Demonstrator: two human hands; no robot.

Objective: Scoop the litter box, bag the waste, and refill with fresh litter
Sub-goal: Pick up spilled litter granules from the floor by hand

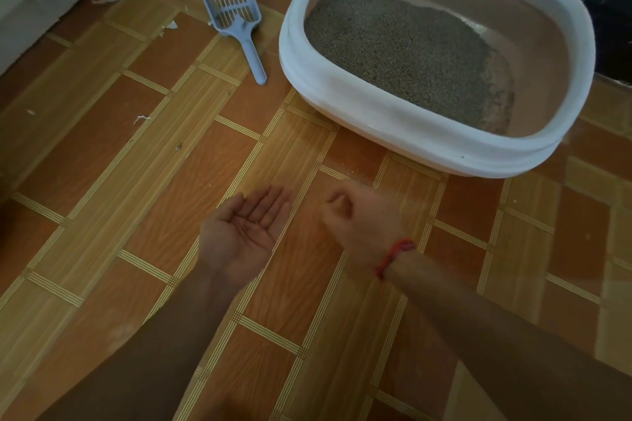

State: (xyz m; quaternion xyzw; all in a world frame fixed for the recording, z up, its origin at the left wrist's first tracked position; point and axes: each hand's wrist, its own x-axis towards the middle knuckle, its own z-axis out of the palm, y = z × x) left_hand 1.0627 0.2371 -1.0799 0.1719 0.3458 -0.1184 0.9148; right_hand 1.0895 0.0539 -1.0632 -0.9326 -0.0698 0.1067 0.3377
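the left hand [244, 229] lies open, palm up, fingers together and pointing toward one o'clock, with a few tiny grains [249, 225] on the palm. just beside it at three o'clock, the right hand [359, 215] is turned knuckles up with its fingers curled into a loose pinch; whether it holds anything i cannot tell. a red thread band [393, 256] circles the right wrist. both hands hover over the brown patterned floor [136, 215]. at one o'clock from the hands sits the litter box [393, 120], white-rimmed, with grey litter [403, 48] covering most of its bottom and a bare patch at its right end. at eleven o'clock, near the box's left side, the blue slotted scoop [232, 14] lies flat on the floor, handle pointing toward the hands. small white scraps [142, 119] dot the floor to the left.
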